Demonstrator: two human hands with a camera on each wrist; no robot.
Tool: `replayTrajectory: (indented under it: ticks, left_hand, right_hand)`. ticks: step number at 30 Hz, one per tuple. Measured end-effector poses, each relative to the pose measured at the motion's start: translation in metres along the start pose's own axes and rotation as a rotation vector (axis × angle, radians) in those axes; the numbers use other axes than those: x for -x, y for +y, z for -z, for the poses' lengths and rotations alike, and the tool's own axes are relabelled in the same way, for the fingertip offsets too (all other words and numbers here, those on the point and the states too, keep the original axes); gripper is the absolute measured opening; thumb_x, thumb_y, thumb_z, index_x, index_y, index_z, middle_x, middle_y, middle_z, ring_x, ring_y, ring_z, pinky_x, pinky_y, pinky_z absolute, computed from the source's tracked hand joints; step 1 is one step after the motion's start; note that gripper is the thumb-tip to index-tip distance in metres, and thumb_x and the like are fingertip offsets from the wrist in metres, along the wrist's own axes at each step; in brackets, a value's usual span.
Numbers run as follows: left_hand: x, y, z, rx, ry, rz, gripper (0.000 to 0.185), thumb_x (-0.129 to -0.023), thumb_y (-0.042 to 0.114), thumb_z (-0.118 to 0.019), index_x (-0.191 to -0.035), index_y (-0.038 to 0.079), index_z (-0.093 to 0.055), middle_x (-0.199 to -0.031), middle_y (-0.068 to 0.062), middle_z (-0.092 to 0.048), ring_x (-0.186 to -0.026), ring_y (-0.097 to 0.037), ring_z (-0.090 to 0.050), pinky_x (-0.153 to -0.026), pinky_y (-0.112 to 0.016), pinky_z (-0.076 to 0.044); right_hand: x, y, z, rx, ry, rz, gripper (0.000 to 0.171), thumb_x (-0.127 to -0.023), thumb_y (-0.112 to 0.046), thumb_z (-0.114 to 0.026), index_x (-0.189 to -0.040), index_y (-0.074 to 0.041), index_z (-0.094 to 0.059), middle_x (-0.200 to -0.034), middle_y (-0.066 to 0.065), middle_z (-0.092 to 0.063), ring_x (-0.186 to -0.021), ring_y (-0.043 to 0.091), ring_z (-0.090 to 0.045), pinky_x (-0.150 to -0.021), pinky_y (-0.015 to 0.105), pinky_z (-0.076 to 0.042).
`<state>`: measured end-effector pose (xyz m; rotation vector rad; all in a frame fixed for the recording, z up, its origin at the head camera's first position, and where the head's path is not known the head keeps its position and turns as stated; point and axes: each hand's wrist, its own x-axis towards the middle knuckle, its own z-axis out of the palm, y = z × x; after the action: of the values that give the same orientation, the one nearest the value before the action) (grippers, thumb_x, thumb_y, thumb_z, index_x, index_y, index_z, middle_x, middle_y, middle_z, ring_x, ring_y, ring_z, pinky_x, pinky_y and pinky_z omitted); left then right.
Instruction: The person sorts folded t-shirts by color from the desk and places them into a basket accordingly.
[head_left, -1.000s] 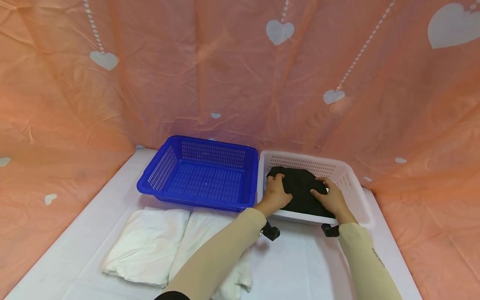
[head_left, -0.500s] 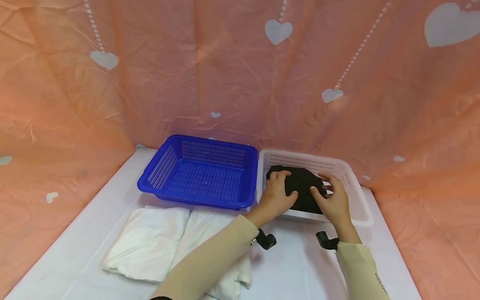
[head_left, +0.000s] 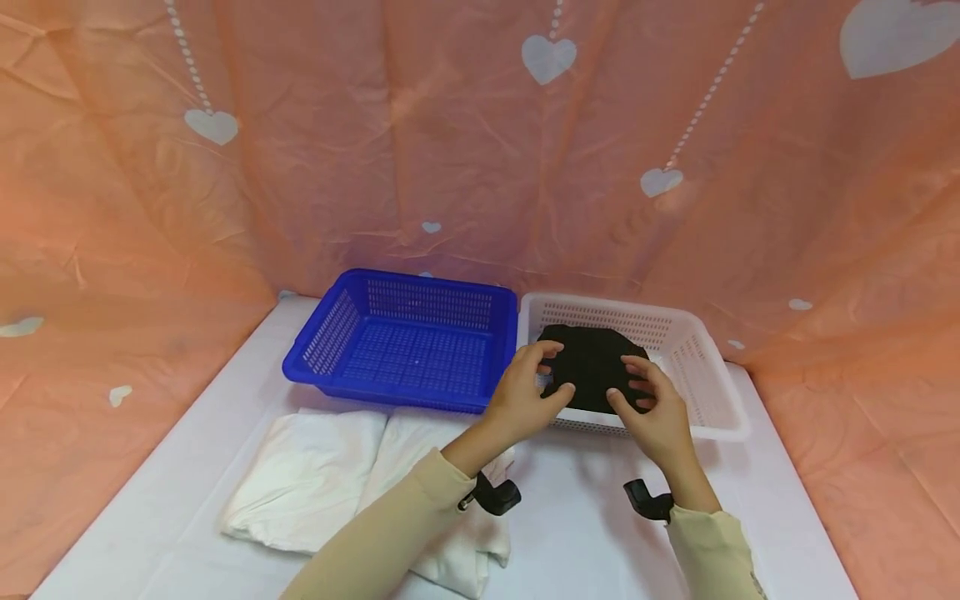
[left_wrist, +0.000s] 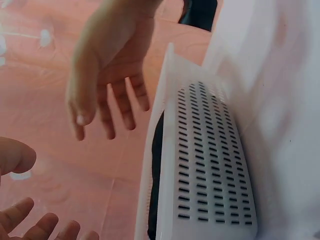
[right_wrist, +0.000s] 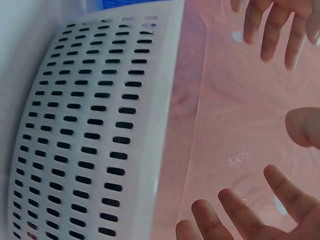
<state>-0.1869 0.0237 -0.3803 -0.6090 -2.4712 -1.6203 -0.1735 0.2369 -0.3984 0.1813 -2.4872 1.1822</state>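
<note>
Neatly slotted, the white plastic basket [head_left: 699, 375] holds black cloth [head_left: 590, 362].

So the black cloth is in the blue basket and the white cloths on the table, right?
Not quite: in the head view the black cloth lies in the white basket, not the blue basket. The white cloths do lie on the table.

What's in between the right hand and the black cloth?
Just air! In the left wrist view, the pink backdrop shows through the bare gap between the right hand and the black cloth.
</note>
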Motion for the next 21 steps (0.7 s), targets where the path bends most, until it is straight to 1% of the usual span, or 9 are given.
replayTrajectory:
  ticks: [7, 11, 14, 15, 17, 19, 21]
  left_hand:
    - [0.014, -0.009, 0.017, 0.022, 0.036, -0.02, 0.05, -0.084, 0.019, -0.068, -0.131, 0.014, -0.051, -0.127, -0.008, -0.055, -0.109, -0.025, -0.059, -0.082, -0.043, -0.053]
    - [0.023, -0.013, 0.023, 0.041, 0.03, 0.003, 0.051, -0.084, 0.019, -0.069, -0.131, 0.016, -0.05, -0.128, -0.006, -0.054, -0.111, -0.025, -0.058, -0.083, -0.042, -0.052]
    - [0.033, -0.014, 0.03, 0.063, 0.025, 0.023, 0.051, -0.084, 0.018, -0.069, -0.131, 0.015, -0.05, -0.131, -0.008, -0.053, -0.113, -0.028, -0.058, -0.084, -0.043, -0.052]
    - [0.037, -0.015, 0.032, 0.074, 0.023, 0.028, 0.051, -0.085, 0.017, -0.07, -0.131, 0.014, -0.05, -0.131, -0.009, -0.054, -0.113, -0.029, -0.059, -0.084, -0.041, -0.052]
    - [0.046, -0.018, 0.039, 0.101, 0.02, 0.041, 0.048, -0.085, 0.015, -0.07, -0.13, 0.013, -0.052, -0.129, -0.009, -0.057, -0.111, -0.03, -0.06, -0.085, -0.042, -0.053]
    - [0.057, -0.023, 0.046, 0.113, 0.003, 0.058, 0.045, -0.086, 0.014, -0.07, -0.128, 0.011, -0.054, -0.126, -0.009, -0.059, -0.109, -0.03, -0.061, -0.083, -0.037, -0.053]
    - [0.069, -0.029, 0.053, 0.118, -0.029, 0.072, 0.041, -0.087, 0.014, -0.069, -0.126, 0.011, -0.056, -0.123, -0.009, -0.061, -0.107, -0.03, -0.062, -0.082, -0.031, -0.053]
  right_hand:
    - [0.01, -0.005, -0.003, -0.026, -0.01, 0.002, 0.048, -0.087, -0.017, -0.07, -0.132, -0.013, -0.054, -0.126, 0.016, -0.06, -0.105, 0.026, -0.058, -0.079, 0.027, -0.046]
    - [0.014, -0.006, -0.005, -0.044, -0.014, 0.0, 0.049, -0.086, -0.016, -0.072, -0.132, -0.014, -0.055, -0.125, 0.014, -0.062, -0.102, 0.019, -0.057, -0.078, 0.026, -0.048]
    - [0.018, -0.007, -0.009, -0.067, -0.038, 0.006, 0.05, -0.085, -0.013, -0.073, -0.132, -0.013, -0.055, -0.124, 0.014, -0.063, -0.1, 0.02, -0.058, -0.077, 0.03, -0.05]
    - [0.02, -0.008, -0.011, -0.079, -0.046, 0.013, 0.05, -0.084, -0.011, -0.073, -0.131, -0.012, -0.056, -0.123, 0.014, -0.063, -0.099, 0.02, -0.059, -0.076, 0.031, -0.051]
    - [0.023, -0.01, -0.015, -0.101, -0.066, 0.019, 0.048, -0.083, -0.01, -0.074, -0.128, -0.011, -0.057, -0.12, 0.014, -0.064, -0.097, 0.023, -0.06, -0.074, 0.032, -0.052]
    - [0.026, -0.011, -0.018, -0.111, -0.083, 0.022, 0.045, -0.082, -0.008, -0.074, -0.125, -0.01, -0.059, -0.116, 0.013, -0.066, -0.095, 0.024, -0.062, -0.073, 0.032, -0.053]
    - [0.031, -0.012, -0.022, -0.116, -0.091, 0.017, 0.042, -0.082, -0.008, -0.074, -0.122, -0.011, -0.061, -0.112, 0.012, -0.067, -0.092, 0.02, -0.063, -0.072, 0.032, -0.054]
